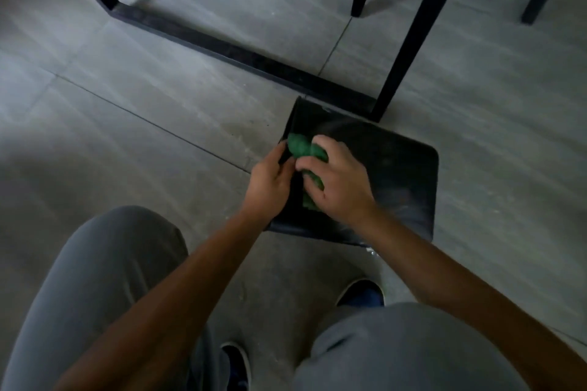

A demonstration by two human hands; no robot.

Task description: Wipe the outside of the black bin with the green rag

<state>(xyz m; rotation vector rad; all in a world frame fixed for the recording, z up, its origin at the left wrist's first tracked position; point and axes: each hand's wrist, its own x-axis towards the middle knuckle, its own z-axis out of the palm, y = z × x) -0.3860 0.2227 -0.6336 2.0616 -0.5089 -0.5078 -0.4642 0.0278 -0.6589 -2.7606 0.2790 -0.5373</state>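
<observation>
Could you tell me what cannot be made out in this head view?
- Green rag: mostly covered by the right hand.
- Black bin: left wall hidden behind the left hand; surface detail lost in dim light.
- Black furniture legs: tops cut off by the top edge.

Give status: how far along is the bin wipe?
Done: can't tell which faces are clean. In hand: right hand presses the bunched green rag against the black bin, left hand grips the bin's left edge. Left: the other outer sides, probably.

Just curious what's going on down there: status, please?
Right hand grips rag against bin. Left hand holds bin's edge. Table frame just behind bin.
</observation>
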